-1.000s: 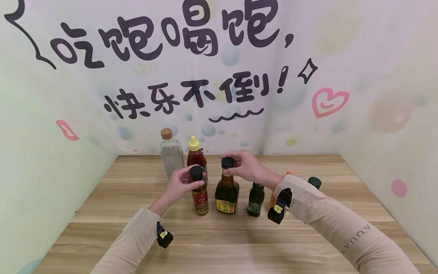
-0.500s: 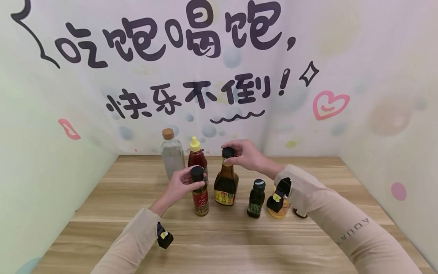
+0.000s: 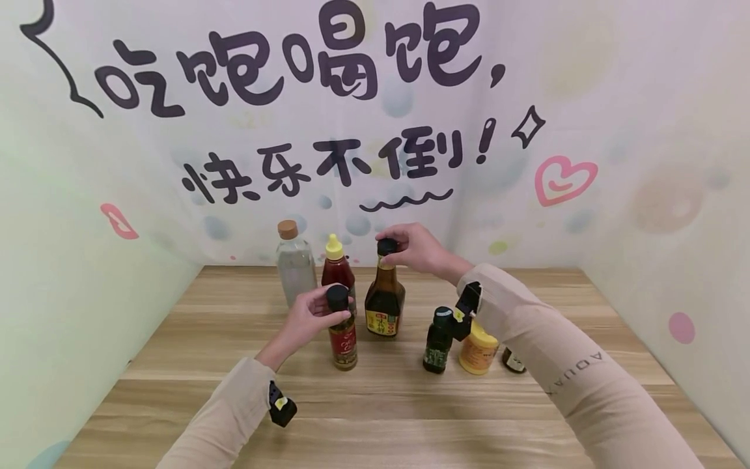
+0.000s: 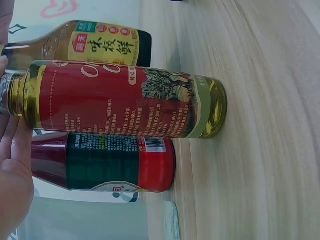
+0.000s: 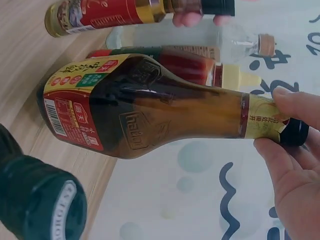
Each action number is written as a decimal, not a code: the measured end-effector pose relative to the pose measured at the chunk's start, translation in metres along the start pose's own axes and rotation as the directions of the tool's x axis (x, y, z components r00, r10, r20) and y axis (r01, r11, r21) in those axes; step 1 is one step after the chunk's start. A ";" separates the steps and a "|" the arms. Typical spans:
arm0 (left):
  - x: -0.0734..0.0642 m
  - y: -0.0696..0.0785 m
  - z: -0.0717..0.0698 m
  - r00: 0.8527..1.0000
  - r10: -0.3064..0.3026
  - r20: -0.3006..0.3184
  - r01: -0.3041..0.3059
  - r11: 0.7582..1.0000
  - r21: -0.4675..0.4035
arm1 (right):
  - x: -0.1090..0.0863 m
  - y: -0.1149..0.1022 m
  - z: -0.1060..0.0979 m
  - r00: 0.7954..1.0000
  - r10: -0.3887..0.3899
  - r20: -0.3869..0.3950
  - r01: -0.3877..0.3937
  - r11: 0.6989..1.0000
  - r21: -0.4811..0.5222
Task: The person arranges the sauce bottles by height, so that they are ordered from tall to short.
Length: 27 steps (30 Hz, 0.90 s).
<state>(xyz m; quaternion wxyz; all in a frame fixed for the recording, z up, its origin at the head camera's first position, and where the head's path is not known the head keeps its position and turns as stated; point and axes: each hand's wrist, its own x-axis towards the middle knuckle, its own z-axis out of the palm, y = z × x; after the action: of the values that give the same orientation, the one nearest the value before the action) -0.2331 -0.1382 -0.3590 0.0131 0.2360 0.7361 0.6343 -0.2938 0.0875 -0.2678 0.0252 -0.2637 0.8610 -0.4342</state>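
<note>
In the head view, my left hand (image 3: pixel 303 318) holds an olive oil bottle (image 3: pixel 343 341) with a red label by its neck, under the black cap. That bottle is upright, its base near the wood table. My right hand (image 3: pixel 420 249) grips the neck of a soy sauce bottle (image 3: pixel 384 301) with a yellow label, just behind and right of the olive oil. Whether the soy sauce base touches the table, I cannot tell. A red sauce bottle (image 3: pixel 336 267) with a yellow nozzle cap stands behind the olive oil, partly hidden; its green and red label (image 4: pixel 107 162) shows in the left wrist view.
A clear bottle (image 3: pixel 295 267) with a brown cap stands at back left. Below my right forearm are a dark green-capped bottle (image 3: pixel 436 348), a yellow container (image 3: pixel 479 352) and a small dark bottle (image 3: pixel 513 361), partly covered by the sleeve. A printed cloth (image 3: pixel 375 169) hangs behind the table.
My right hand has moved the soy sauce bottle back and slightly left, uncovering more of the yellow container. The left hand and olive oil bottle have stayed in place.
</note>
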 end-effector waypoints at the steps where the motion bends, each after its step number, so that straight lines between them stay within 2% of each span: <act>1: 0.000 0.001 0.000 1.000 -0.001 0.000 0.001 1.000 0.003 | 0.002 0.000 0.000 1.000 0.004 -0.001 -0.004 1.000 -0.001; 12: -0.002 0.002 -0.001 1.000 0.002 0.000 -0.002 1.000 -0.006 | 0.016 0.010 0.002 1.000 0.027 -0.002 -0.027 0.999 -0.036; 20: -0.002 0.002 0.001 1.000 -0.010 -0.006 0.010 1.000 0.015 | 0.023 0.016 0.008 0.996 0.088 0.000 -0.088 0.996 -0.031; 27: -0.001 0.001 0.002 1.000 0.001 -0.008 -0.001 1.000 0.013 | 0.031 0.021 0.012 0.998 0.067 0.007 -0.067 0.996 -0.057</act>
<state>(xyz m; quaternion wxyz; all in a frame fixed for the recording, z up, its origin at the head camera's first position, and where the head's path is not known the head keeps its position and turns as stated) -0.2315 -0.1369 -0.3581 0.0082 0.2338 0.7401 0.6305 -0.3262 0.0741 -0.2854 0.0360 -0.2372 0.8812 -0.4073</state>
